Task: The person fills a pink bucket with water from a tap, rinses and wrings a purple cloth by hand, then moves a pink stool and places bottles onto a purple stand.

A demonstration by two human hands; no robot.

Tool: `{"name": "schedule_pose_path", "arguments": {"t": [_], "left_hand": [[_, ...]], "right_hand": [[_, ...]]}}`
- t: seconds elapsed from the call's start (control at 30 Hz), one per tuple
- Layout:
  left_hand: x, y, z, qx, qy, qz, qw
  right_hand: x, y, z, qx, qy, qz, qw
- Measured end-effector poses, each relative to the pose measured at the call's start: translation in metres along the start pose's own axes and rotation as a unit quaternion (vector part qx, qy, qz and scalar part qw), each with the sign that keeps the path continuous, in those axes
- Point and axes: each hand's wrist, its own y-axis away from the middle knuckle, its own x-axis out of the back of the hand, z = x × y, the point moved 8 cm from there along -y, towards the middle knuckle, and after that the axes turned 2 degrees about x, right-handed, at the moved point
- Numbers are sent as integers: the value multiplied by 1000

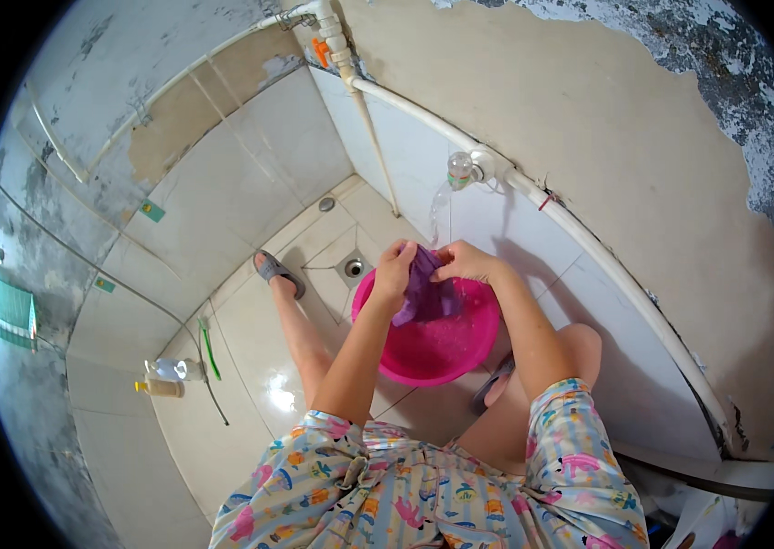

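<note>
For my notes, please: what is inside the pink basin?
Inside the pink basin, what looks like water shows. A purple cloth, gripped by the left hand and right hand, hides some of the far side; anything beneath cannot be seen.

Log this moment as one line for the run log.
left hand: gripping purple cloth | right hand: gripping same cloth | cloth position: over pink basin | floor drain: left of basin
</note>
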Motion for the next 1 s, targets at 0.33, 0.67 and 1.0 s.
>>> {"name": "schedule_pose_path", "arguments": {"t": [0.33,0.67,1.0], "left_hand": [[10,-4,6,-37,31,65,997],[6,-14,-6,20,178,-15,984],[17,-25,-39,46,201,23,978]], "right_hand": [[36,-8,41,-31,-40,125,991],[-10,-17,40,-21,14,5,1000],[9,-10,26,6,-278,274,921]]}}
